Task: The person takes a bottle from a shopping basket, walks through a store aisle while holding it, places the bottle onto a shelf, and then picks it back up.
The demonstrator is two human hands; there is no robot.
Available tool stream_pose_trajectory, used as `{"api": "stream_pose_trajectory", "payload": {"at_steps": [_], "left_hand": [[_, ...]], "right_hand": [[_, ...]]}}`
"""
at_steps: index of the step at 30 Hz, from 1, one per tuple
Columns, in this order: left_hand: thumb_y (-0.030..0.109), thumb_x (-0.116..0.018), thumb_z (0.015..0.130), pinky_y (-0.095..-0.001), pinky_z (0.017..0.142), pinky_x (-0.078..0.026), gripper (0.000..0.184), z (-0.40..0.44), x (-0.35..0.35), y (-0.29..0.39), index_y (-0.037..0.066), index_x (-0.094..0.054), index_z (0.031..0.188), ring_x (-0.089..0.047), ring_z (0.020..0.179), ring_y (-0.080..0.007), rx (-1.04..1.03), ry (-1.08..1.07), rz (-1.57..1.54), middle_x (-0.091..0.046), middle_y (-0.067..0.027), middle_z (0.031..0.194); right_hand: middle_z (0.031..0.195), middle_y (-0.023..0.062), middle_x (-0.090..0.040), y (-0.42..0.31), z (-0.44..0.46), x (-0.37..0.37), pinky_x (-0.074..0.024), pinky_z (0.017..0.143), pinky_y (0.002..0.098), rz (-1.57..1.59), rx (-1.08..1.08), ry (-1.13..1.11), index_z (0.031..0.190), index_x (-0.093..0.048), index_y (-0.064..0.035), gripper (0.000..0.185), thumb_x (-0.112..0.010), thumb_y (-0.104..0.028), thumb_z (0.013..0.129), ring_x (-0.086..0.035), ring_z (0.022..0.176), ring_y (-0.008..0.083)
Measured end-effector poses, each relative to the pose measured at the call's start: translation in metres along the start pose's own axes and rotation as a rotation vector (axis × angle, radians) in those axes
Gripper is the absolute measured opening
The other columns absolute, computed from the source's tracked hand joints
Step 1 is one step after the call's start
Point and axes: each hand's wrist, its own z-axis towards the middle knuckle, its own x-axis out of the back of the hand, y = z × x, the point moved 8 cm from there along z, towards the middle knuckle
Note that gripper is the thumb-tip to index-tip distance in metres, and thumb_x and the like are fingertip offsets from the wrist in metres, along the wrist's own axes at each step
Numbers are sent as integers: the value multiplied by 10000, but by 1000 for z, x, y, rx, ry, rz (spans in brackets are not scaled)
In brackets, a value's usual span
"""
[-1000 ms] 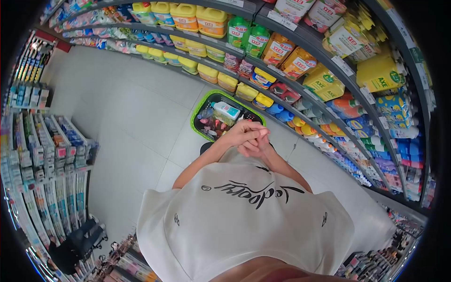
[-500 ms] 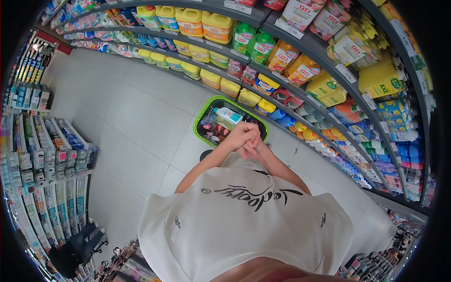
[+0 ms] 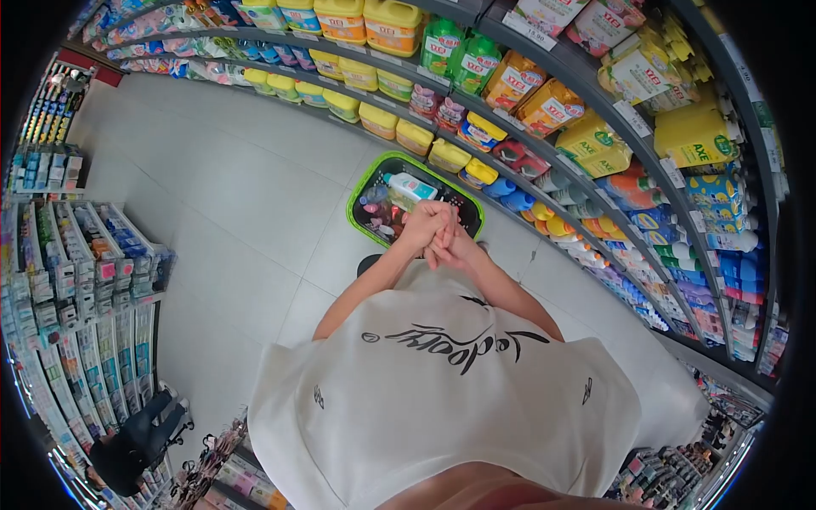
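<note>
My left hand [image 3: 426,226] and my right hand [image 3: 450,247] are clasped together in front of my body, fingers interlaced, with no object visible between them. Beyond them on the floor is a black basket with a green rim [image 3: 354,197]. It holds a white and teal bottle [image 3: 410,186] and several smaller items in pink, red and clear packaging. My hands overlap the basket's near edge in the view and hide part of it.
Shelves of yellow jugs [image 3: 344,23], green bottles [image 3: 473,65] and other bottles curve along the top and right. Racks of small packages [image 3: 93,268] stand at the left. A person in dark clothes [image 3: 129,449] is at the lower left. Pale floor tiles [image 3: 229,195] lie between.
The basket first shifted down in the view, then back up. My hands stay together, now a little lower and further left, with the fingers more interlaced than before.
</note>
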Motion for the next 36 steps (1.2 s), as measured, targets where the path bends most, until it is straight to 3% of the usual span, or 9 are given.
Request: {"api": "stream_pose_trajectory", "payload": {"at_steps": [10,12,18,21,26,28,30,32,36], "left_hand": [[248,-464,956,-175,323,-442,316,-11,8,-15,3,-586,1113,-557,410,-89,364,73,168,-658,-90,816],[297,-402,959,-309,781,-533,425,-4,19,-12,-39,-526,1189,-632,902,-191,218,261,-78,-595,-147,1163],[383,-381,981,-321,948,-391,403,-6,1,-41,89,-439,1250,-478,1158,-136,441,458,-296,-507,-35,1229],[231,-430,978,-328,915,-435,381,3,-24,-1,-20,-406,1263,-544,1111,-233,-26,306,441,-535,-144,1238],[242,-390,990,-280,589,-504,321,-2,-17,-71,-15,-562,903,-629,553,-200,312,-18,-34,-639,-123,648],[236,-360,994,-266,551,-495,388,-6,21,-110,-1,-557,759,-603,498,-186,465,123,282,-596,-85,549],[132,-496,919,-279,610,-509,138,-15,57,-148,13,-564,932,-641,698,-218,665,91,366,-618,-118,748],[25,-639,755,-306,724,-513,405,-19,101,-154,56,-507,1138,-579,979,-264,147,396,915,-536,-150,1055],[51,-738,622,-361,858,-477,703,-42,190,-255,79,-436,1257,-499,1106,-300,340,475,852,-442,-158,1177]], "right_hand": [[524,47,-516,-27,-6,-22,-528,562,373,172,63,-194,654,-490,-85,729,-210,-733,835,-583,522,190],[598,47,-576,-61,-4,-29,-512,584,331,-84,201,-45,705,-535,-49,743,-276,-733,834,-594,538,201],[1062,171,-585,-108,-13,2,-444,825,373,-1626,879,409,1110,-596,-62,327,-620,-152,797,-564,982,321],[976,168,-624,-84,1,109,-478,771,367,-1255,745,555,1120,-588,-41,344,-612,-220,828,-612,904,293],[713,125,-653,0,8,226,-510,520,288,-843,-404,743,1048,-589,4,357,-539,-322,914,-635,580,181],[733,136,-654,31,12,254,-497,488,273,-791,-389,747,1040,-591,4,329,-547,-297,915,-629,567,170],[770,135,-658,44,27,265,-510,532,275,-764,-86,692,1038,-592,5,314,-549,-279,912,-642,624,179],[832,139,-663,60,39,282,-529,609,287,-835,-161,706,1052,-590,1,304,-535,-265,914,-656,714,195],[904,148,-665,121,65,332,-538,689,318,-419,-447,689,1095,-581,-12,345,-590,-278,876,-665,806,215]]}}
